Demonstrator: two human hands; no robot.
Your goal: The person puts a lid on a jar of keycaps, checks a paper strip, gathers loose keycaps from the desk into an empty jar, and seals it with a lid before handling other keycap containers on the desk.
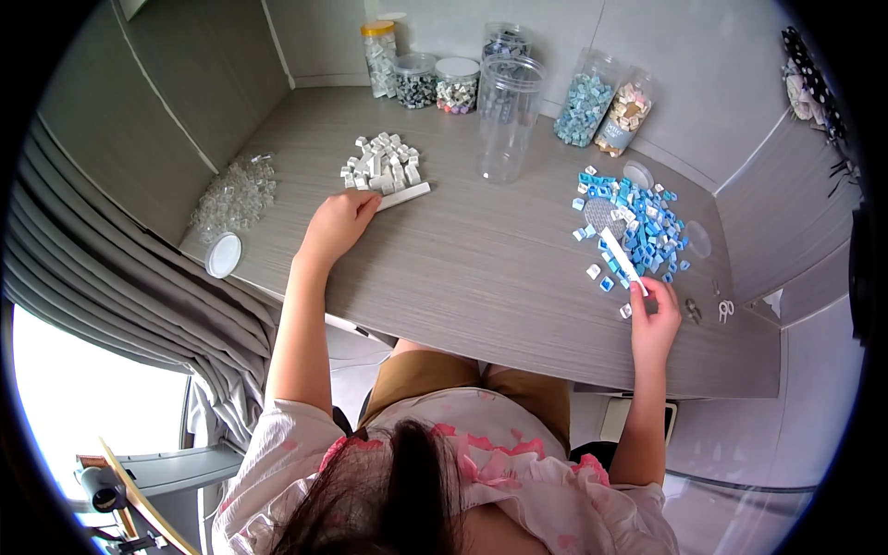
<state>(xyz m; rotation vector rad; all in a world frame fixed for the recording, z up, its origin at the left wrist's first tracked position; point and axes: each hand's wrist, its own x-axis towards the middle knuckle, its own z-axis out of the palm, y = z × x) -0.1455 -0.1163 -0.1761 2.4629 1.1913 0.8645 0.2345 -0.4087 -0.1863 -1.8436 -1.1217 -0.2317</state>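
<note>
On the desk [481, 268], the left keycaps [387, 163] and right keycaps [655, 228] lie before jars [457, 87].

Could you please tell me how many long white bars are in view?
2: one bar by the left hand, beside the white keycaps, and another bar in the right hand, at the blue keycaps. More may be hidden in the piles.

A blown-out white window [88, 384] glares left of the evenly lit, grey wood-grain desk [453, 268]; fisheye distortion curves outward to black edges.
</note>
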